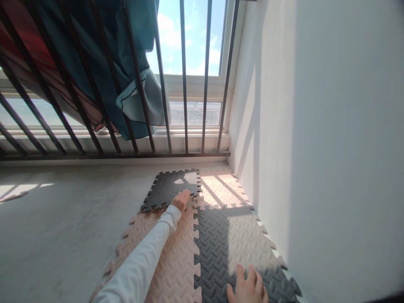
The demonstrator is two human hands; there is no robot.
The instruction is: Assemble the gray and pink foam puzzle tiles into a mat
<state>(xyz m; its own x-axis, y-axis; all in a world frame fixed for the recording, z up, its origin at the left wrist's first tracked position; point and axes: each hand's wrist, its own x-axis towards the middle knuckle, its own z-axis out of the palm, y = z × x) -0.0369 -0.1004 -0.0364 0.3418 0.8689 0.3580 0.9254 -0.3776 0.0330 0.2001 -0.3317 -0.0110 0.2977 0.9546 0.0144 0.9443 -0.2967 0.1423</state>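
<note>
Four-sided foam floor tiles with jigsaw edges lie in a checker pattern. My left hand (pixel 181 199) reaches out flat, fingers together and extended, onto the near right corner of the dark grey foam tile (pixel 167 185), where it meets the left pink foam tile (pixel 178 256). That dark tile's near edge looks slightly raised over the pink one; whether the teeth interlock there I cannot tell. Fingers apart, my right hand (pixel 248 288) rests over the other dark grey foam tile (pixel 212 235) at the lower right. Beyond it is a sunlit pink foam tile (pixel 219 189).
A white wall (pixel 331 147) rises along the right side of the tiles. Dark metal railings (pixel 184 84) stand before the window, with teal and red cloth (pixel 135 54) hanging behind them. Bare grey floor (pixel 63 235) stretches left, where a thin tile edge (pixel 14 197) shows.
</note>
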